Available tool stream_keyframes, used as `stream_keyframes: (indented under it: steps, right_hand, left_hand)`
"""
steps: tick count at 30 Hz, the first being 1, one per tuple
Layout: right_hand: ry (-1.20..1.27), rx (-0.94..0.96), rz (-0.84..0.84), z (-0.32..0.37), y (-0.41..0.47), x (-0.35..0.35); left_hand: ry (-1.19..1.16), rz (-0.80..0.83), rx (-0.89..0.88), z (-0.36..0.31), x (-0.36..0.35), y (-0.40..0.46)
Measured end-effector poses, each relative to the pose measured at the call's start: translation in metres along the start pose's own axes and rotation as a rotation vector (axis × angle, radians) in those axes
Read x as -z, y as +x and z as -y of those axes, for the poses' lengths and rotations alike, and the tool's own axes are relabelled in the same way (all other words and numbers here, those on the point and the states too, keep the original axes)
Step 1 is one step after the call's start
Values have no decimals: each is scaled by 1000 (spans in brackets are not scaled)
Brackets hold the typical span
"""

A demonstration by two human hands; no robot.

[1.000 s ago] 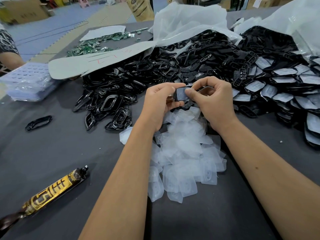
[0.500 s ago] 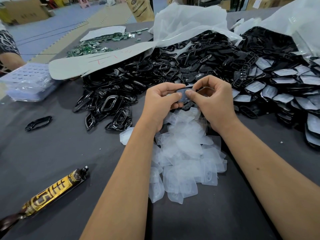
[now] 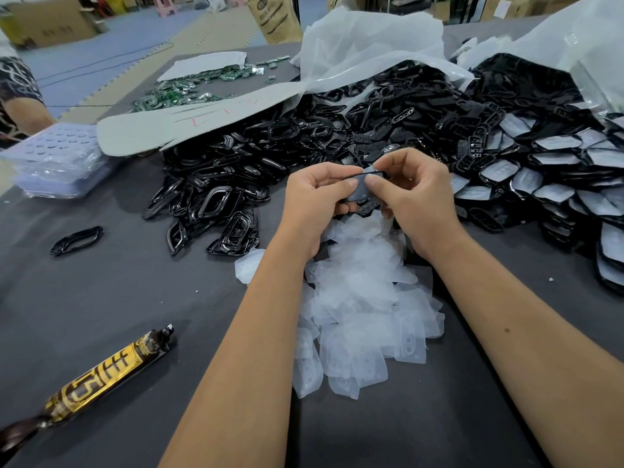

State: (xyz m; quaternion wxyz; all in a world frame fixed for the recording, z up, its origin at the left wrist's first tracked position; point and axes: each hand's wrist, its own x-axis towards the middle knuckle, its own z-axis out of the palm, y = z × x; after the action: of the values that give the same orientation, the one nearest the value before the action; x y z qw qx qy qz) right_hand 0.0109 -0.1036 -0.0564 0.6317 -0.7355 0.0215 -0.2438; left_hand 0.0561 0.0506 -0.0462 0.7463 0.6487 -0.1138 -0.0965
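Observation:
Both hands meet above the middle of the dark table. My left hand (image 3: 314, 201) and my right hand (image 3: 415, 197) pinch one small black plastic shell (image 3: 360, 188) between thumbs and fingertips; a pale film covers its face. Right under the hands lies a heap of translucent white silicone pads (image 3: 361, 309). Most of the shell is hidden by my fingers.
Black plastic frames (image 3: 216, 194) are piled to the left, black shells with pale film (image 3: 547, 180) to the right, under white plastic bags (image 3: 368, 49). A gold-and-black tube (image 3: 98, 383) lies front left, one loose frame (image 3: 76, 239) nearby, clear trays (image 3: 54, 160) and green circuit boards (image 3: 179, 89) farther back. A person's arm (image 3: 23, 109) is at far left.
The shell has tilted a little in my fingers and my thumbs have shifted on its face. Both hands stay in the same spot.

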Motion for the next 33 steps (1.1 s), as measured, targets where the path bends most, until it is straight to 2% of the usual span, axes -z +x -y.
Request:
stream_keyframes:
  steps: [11, 25, 33]
  right_hand:
    - [70, -99, -6, 5, 0, 0]
    - [66, -71, 37, 6, -1, 0]
    - [128, -96, 53, 7, -1, 2]
  left_hand:
    - [21, 30, -23, 2, 3, 1]
    - [-7, 19, -11, 3, 6, 3]
    - [36, 31, -67, 5, 7, 2]
